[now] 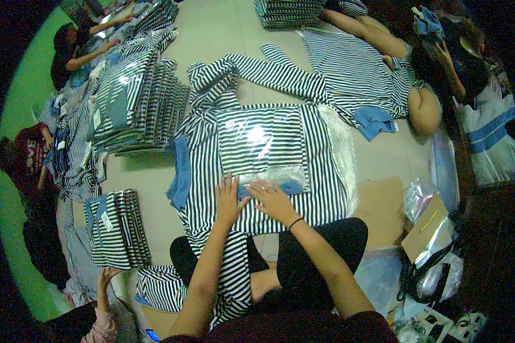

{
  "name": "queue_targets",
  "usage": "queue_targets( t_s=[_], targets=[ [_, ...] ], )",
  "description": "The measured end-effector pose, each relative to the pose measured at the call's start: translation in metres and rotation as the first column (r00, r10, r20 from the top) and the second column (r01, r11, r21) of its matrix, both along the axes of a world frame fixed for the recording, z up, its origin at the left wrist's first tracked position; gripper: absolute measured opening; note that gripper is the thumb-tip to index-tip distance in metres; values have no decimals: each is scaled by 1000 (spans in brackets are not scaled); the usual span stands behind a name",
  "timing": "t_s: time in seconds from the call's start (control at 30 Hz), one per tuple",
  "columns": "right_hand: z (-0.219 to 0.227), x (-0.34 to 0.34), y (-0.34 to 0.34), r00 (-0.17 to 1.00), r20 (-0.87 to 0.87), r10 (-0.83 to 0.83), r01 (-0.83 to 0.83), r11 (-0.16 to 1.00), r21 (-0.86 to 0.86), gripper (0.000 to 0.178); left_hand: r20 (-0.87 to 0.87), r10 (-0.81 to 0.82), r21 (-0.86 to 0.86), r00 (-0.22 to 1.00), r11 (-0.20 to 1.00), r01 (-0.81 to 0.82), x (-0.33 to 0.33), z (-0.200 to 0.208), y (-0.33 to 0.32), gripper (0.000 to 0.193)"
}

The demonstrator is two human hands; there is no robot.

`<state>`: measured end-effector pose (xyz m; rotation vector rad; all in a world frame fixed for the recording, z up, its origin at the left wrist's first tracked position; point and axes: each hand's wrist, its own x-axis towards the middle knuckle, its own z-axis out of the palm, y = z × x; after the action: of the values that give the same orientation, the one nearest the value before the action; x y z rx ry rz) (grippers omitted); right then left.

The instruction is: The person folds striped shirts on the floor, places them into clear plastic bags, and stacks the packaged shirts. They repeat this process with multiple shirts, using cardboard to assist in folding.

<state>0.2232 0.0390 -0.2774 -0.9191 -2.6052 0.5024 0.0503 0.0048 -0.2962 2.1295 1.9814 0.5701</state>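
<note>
In front of me a folded black-and-white striped shirt in a clear plastic bag (240, 150) lies on a spread striped shirt (323, 200) with a blue collar. My left hand (228, 200) rests with fingers stretched out on the bag's near edge, where a blue collar shows through. Beside it my right hand (273, 203) lies flat on the same edge, fingers spread, a dark band at its wrist. The two thumbs come close together. Neither hand grips anything. A shiny clear plastic sheet (342, 154) sticks out from the right side of the spread shirt.
A tall stack of bagged striped shirts (120, 97) stands at left, with a smaller stack (106, 228) nearer, touched by another person's hand (110, 275). Another spread shirt (349, 68) lies ahead right. Cardboard (377, 206) and plastic bags (440, 274) lie at right. Other people sit around.
</note>
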Motion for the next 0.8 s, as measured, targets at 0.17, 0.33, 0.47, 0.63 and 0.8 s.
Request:
queue_targets(
  t_s=[0.17, 0.33, 0.47, 0.63, 0.8],
  targets=[
    [-12, 61, 3, 785, 313, -534, 583, 808, -84, 73, 48, -24, -103, 999, 994, 29, -8, 2, 0, 75],
    [9, 63, 6, 845, 106, -524, 507, 849, 150, 72, -40, -69, 64, 997, 995, 71, -25, 27, 7, 78],
    [68, 71, 30, 972, -99, -212, 229, 946, 231, 53, 102, -234, 65, 967, 971, 229, -48, 89, 27, 43],
    [159, 80, 52, 885, -341, -317, 464, 657, 594, 26, -2, -138, 659, 990, 745, 105, -50, 197, 39, 48],
    [173, 67, 106, 817, -472, -331, 544, 712, 444, 19, 630, -171, 462, 758, 867, -188, -43, 214, 92, 47]
  ],
)
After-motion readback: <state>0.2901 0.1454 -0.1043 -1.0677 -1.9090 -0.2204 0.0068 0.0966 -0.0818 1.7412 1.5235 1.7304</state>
